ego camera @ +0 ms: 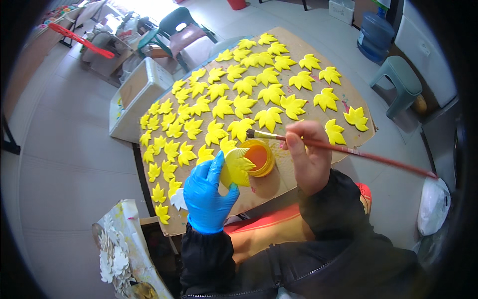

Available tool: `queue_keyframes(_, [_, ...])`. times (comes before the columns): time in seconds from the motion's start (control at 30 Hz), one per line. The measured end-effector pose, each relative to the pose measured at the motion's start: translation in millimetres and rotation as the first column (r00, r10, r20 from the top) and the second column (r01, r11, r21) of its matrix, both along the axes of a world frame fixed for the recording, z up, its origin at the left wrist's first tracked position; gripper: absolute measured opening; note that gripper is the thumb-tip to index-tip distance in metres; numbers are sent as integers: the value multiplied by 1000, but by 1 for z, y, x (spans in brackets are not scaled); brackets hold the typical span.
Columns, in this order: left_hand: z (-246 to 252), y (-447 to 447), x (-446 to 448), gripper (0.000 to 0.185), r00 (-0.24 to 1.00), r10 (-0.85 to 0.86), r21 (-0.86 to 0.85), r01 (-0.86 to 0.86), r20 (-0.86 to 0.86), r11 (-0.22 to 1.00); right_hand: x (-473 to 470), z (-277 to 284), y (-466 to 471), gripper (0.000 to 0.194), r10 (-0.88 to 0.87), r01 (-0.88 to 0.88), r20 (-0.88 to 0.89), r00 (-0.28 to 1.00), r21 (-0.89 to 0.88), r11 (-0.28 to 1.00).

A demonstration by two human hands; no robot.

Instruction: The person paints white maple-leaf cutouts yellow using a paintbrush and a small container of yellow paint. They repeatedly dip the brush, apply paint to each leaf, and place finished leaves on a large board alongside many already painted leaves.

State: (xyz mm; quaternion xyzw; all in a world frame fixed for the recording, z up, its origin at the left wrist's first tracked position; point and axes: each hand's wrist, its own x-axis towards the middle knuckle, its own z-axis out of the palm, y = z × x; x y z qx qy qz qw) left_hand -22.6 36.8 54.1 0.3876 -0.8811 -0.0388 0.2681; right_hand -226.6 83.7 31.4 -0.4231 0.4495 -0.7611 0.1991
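My left hand (210, 192), in a blue disposable glove, grips a yellow leaf-shaped piece (236, 168) with ridged, pointed lobes by its edge. Bare and raised to the right, my right hand (309, 157) pinches a paintbrush (336, 148) with a reddish handle. Its dark bristles point left, just above the rim of an open yellow jar (267, 168) of orange-looking paint. The held leaf overlaps the jar's left side in view. A white leaf piece (179, 200) lies partly hidden behind my gloved hand. Rows of yellow leaf pieces (244, 105) cover much of the cardboard (295, 175).
White leaf pieces (115, 258) are heaped on a paint-stained surface (138, 239) at lower left. A white foam box (130, 99) stands by the cardboard's left edge. A grey-green stool (403, 76) and a blue water bottle (375, 35) stand at right. Chairs (179, 26) are behind.
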Motion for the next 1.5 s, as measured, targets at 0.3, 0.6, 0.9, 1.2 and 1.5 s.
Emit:
queue_keyframes(0.3, [10,13,18,55,997,20,260,0,-73,966,-25,6,1,10,360,-383,132,923,260,886])
queue_keyframes(0.6, [22,9,4,58,995,-56,128,45,78,991,-6,2,2,10,433,-417,-102,896,146,897])
queue_keyframes(0.9, [13,-2,11,61,996,-73,150,65,49,987,-12,-4,-1,9,261,-211,-291,920,191,959])
queue_keyframes(1.2, [14,-9,10,66,994,-74,132,63,86,989,-13,-7,-8,9,119,-62,-389,914,156,986])
queue_keyframes(1.5, [14,-12,11,67,993,-87,133,76,79,988,-12,-10,-9,6,186,-148,-440,879,121,982])
